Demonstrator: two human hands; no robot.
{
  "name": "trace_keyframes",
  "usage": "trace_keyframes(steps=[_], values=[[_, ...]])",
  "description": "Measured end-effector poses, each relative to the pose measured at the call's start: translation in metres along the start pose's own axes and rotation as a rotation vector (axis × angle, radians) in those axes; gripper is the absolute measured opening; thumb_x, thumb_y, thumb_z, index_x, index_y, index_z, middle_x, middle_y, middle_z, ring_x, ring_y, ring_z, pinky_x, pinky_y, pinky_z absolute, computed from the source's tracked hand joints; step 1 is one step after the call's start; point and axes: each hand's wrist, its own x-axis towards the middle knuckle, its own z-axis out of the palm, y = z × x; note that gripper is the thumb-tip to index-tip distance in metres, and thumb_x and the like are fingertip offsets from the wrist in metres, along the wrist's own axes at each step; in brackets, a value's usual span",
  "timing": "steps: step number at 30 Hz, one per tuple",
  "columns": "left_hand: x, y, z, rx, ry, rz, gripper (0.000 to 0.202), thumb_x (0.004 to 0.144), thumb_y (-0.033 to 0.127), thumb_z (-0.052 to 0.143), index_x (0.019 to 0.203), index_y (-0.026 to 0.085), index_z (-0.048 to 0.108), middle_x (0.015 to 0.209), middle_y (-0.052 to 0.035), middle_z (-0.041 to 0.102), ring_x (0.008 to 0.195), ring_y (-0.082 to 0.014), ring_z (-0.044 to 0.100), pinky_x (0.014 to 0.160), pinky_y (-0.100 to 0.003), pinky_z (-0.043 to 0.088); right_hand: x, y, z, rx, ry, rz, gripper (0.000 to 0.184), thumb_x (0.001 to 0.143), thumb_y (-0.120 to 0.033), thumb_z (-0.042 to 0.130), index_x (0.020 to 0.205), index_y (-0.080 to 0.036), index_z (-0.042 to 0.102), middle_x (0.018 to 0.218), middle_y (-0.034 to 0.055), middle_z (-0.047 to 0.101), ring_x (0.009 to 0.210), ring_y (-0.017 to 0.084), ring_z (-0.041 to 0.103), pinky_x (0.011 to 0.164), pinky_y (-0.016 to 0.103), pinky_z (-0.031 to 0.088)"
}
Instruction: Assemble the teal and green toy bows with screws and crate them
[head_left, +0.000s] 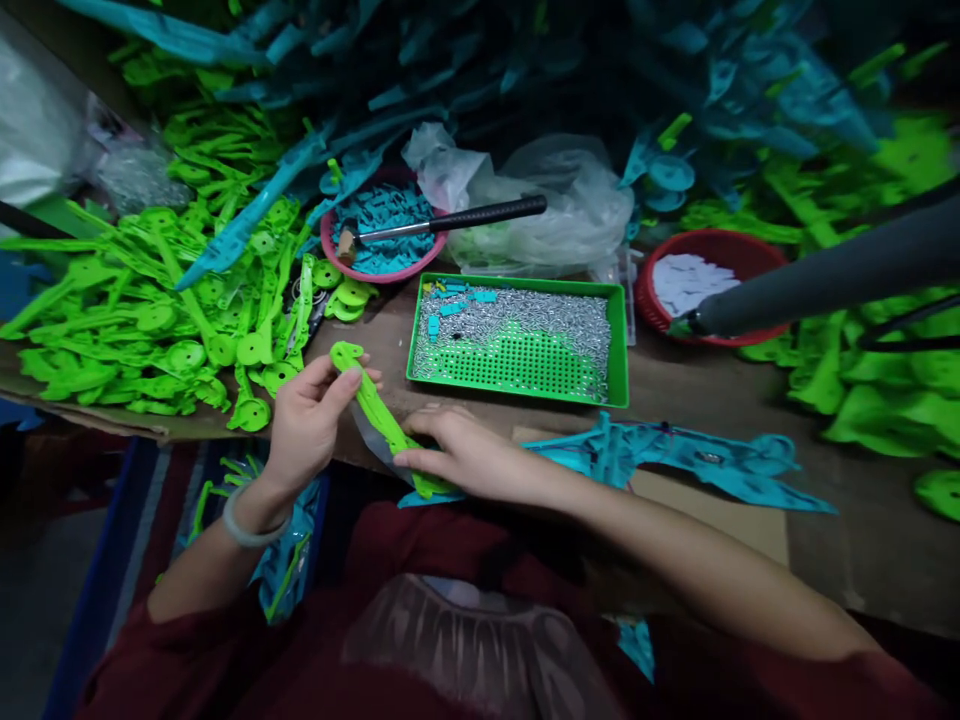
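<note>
A long bright-green plastic part (381, 412) lies slanted between my hands, over the front edge of the table. My left hand (311, 412) pinches its upper end between thumb and fingers. Around its lower end my right hand (457, 447) is closed, with the fingertips partly hidden. Some translucent plastic film (373, 440) shows beneath the green part. To the right of my right hand lies a blue plastic assembly (675, 462) shaped like a toy bow or gun, and my right forearm crosses in front of its left end.
A green tray (517, 392) of small metal screws stands ahead. Behind it are a pink basket (384, 272) of blue pieces with a hammer (450, 222) across it, and a clear bag (555, 205). A red basket (739, 250) holds white pieces. Green parts (150, 310) heap up left; a dark pole (840, 262) juts in right.
</note>
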Motion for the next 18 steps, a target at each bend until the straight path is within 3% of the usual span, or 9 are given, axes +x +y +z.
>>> trace_keyframes(steps=[3,7,10,15,18], values=[[-0.001,0.002,-0.004,0.005,-0.017,-0.011,0.031,0.086,0.043,0.071,0.105,0.019,0.071,0.091,-0.0039,0.076,0.081,-0.0146,0.073,0.076,-0.022,0.058,0.0,0.0,0.005,-0.052,0.055,-0.055,0.024,0.094,-0.034,0.06,0.085,-0.012,0.066,0.086,0.0075,0.067,0.084,0.019,0.058,0.074,0.029,0.037],[-0.008,0.005,-0.012,0.103,-0.24,-0.109,0.037,0.082,0.038,0.076,0.112,0.019,0.068,0.1,-0.0056,0.076,0.095,-0.0182,0.072,0.082,-0.024,0.058,-0.003,0.003,0.006,-0.026,0.105,-0.104,0.02,0.093,-0.029,0.061,0.083,-0.012,0.067,0.081,0.0057,0.067,0.078,0.017,0.057,0.072,0.028,0.036],[-0.015,0.006,-0.015,0.173,-0.37,-0.207,0.033,0.078,0.037,0.079,0.102,0.016,0.07,0.097,-0.0062,0.076,0.09,-0.0198,0.072,0.078,-0.027,0.059,-0.001,0.008,0.005,-0.01,0.099,-0.131,0.019,0.093,-0.029,0.062,0.086,-0.012,0.068,0.083,0.0064,0.068,0.08,0.017,0.059,0.073,0.027,0.037],[-0.011,-0.004,-0.008,0.246,-0.349,-0.187,0.032,0.076,0.041,0.077,0.092,0.015,0.069,0.087,-0.0047,0.075,0.078,-0.0182,0.07,0.072,-0.027,0.058,0.01,0.01,0.007,-0.06,0.09,-0.074,0.024,0.093,-0.032,0.062,0.082,-0.012,0.068,0.08,0.0069,0.068,0.078,0.018,0.06,0.071,0.028,0.038],[-0.002,-0.015,-0.004,0.288,-0.352,-0.167,0.034,0.076,0.046,0.076,0.088,0.015,0.067,0.082,-0.004,0.074,0.074,-0.018,0.069,0.068,-0.027,0.057,-0.006,0.005,0.006,-0.169,0.156,-0.035,0.023,0.095,-0.032,0.058,0.088,-0.013,0.069,0.085,0.0099,0.071,0.086,0.022,0.061,0.079,0.033,0.043]])
